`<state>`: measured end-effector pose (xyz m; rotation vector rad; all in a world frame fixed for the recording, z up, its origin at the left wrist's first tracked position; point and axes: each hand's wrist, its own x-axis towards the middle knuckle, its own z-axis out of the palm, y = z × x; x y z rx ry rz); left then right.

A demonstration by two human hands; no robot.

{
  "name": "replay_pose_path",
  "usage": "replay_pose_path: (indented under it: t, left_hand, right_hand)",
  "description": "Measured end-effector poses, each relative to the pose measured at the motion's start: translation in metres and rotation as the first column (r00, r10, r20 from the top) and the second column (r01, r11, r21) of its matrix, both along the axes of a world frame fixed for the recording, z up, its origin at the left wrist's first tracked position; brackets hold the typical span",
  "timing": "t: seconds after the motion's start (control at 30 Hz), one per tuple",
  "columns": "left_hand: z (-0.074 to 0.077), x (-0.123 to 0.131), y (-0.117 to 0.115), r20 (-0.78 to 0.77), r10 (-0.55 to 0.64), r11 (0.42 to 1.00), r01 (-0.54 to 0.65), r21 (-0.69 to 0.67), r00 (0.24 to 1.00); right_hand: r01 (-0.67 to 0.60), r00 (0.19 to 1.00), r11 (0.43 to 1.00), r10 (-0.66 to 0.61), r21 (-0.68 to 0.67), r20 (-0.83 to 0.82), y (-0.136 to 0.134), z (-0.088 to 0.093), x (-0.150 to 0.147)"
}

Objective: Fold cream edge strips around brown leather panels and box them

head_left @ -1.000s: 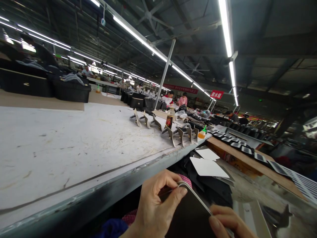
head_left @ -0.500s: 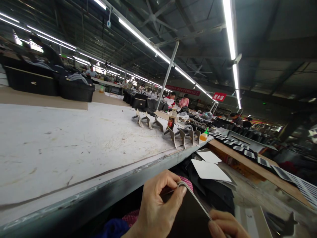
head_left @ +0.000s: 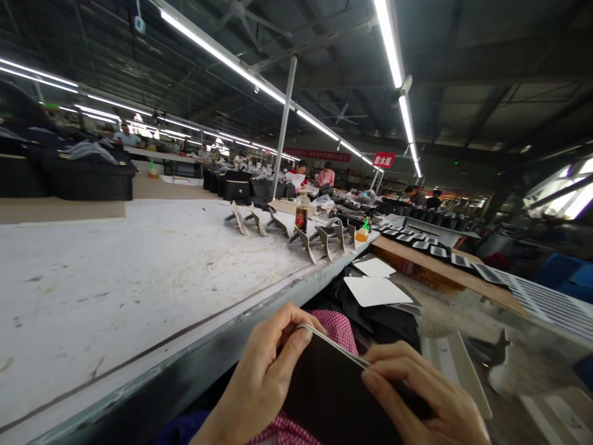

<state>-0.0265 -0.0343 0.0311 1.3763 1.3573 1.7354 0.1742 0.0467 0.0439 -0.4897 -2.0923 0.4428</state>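
Between my hands is a dark flat panel [head_left: 340, 395] with a pale layered edge, held over my lap below the table edge. At its upper left corner, my left hand [head_left: 271, 364] pinches the edge between thumb and fingers. Farther along the same edge, my right hand [head_left: 412, 386] grips it with thumb below and fingers above. The panel's lower part runs out of view. Red-and-white checked cloth [head_left: 336, 327] shows behind and beneath it.
The white-covered table [head_left: 152, 266] carries several curved pieces with metal fittings [head_left: 324, 241], a dark-labelled jar [head_left: 301, 213] and an orange glue bottle [head_left: 362, 232]. Black bags [head_left: 88, 170] stand at left. White sheets [head_left: 377, 290] lie on dark pieces at right. People work farther back.
The view has turned right. Both hands have shifted left in the picture with the panel, and more of my right hand and the checked cloth shows.
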Motion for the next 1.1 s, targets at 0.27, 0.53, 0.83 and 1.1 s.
replay_pose_path:
  t: [0.27, 0.53, 0.83, 1.1]
  left_hand:
    - [-0.01, 0.001, -0.012, 0.313, -0.146, 0.985, 0.166, -0.04, 0.939]
    - [0.0, 0.005, -0.018, 0.386, -0.115, 0.988, 0.145, -0.049, 0.915]
    - [-0.004, 0.005, -0.017, 0.345, -0.096, 0.988, 0.13, -0.079, 0.934]
    - [-0.005, 0.006, -0.015, 0.279, -0.093, 0.991, 0.116, -0.064, 0.956]
  right_hand:
    - [-0.149, 0.985, 0.947, 0.167, -0.285, 0.04, 0.009, 0.02, -0.003]
    - [-0.149, 0.983, 0.91, 0.178, -0.386, 0.04, 0.011, 0.02, -0.006]
    - [-0.161, 0.98, 0.888, 0.197, -0.431, 0.04, 0.01, 0.015, -0.005]
    - [-0.119, 0.981, 0.886, 0.175, -0.449, 0.086, 0.011, 0.006, -0.004]
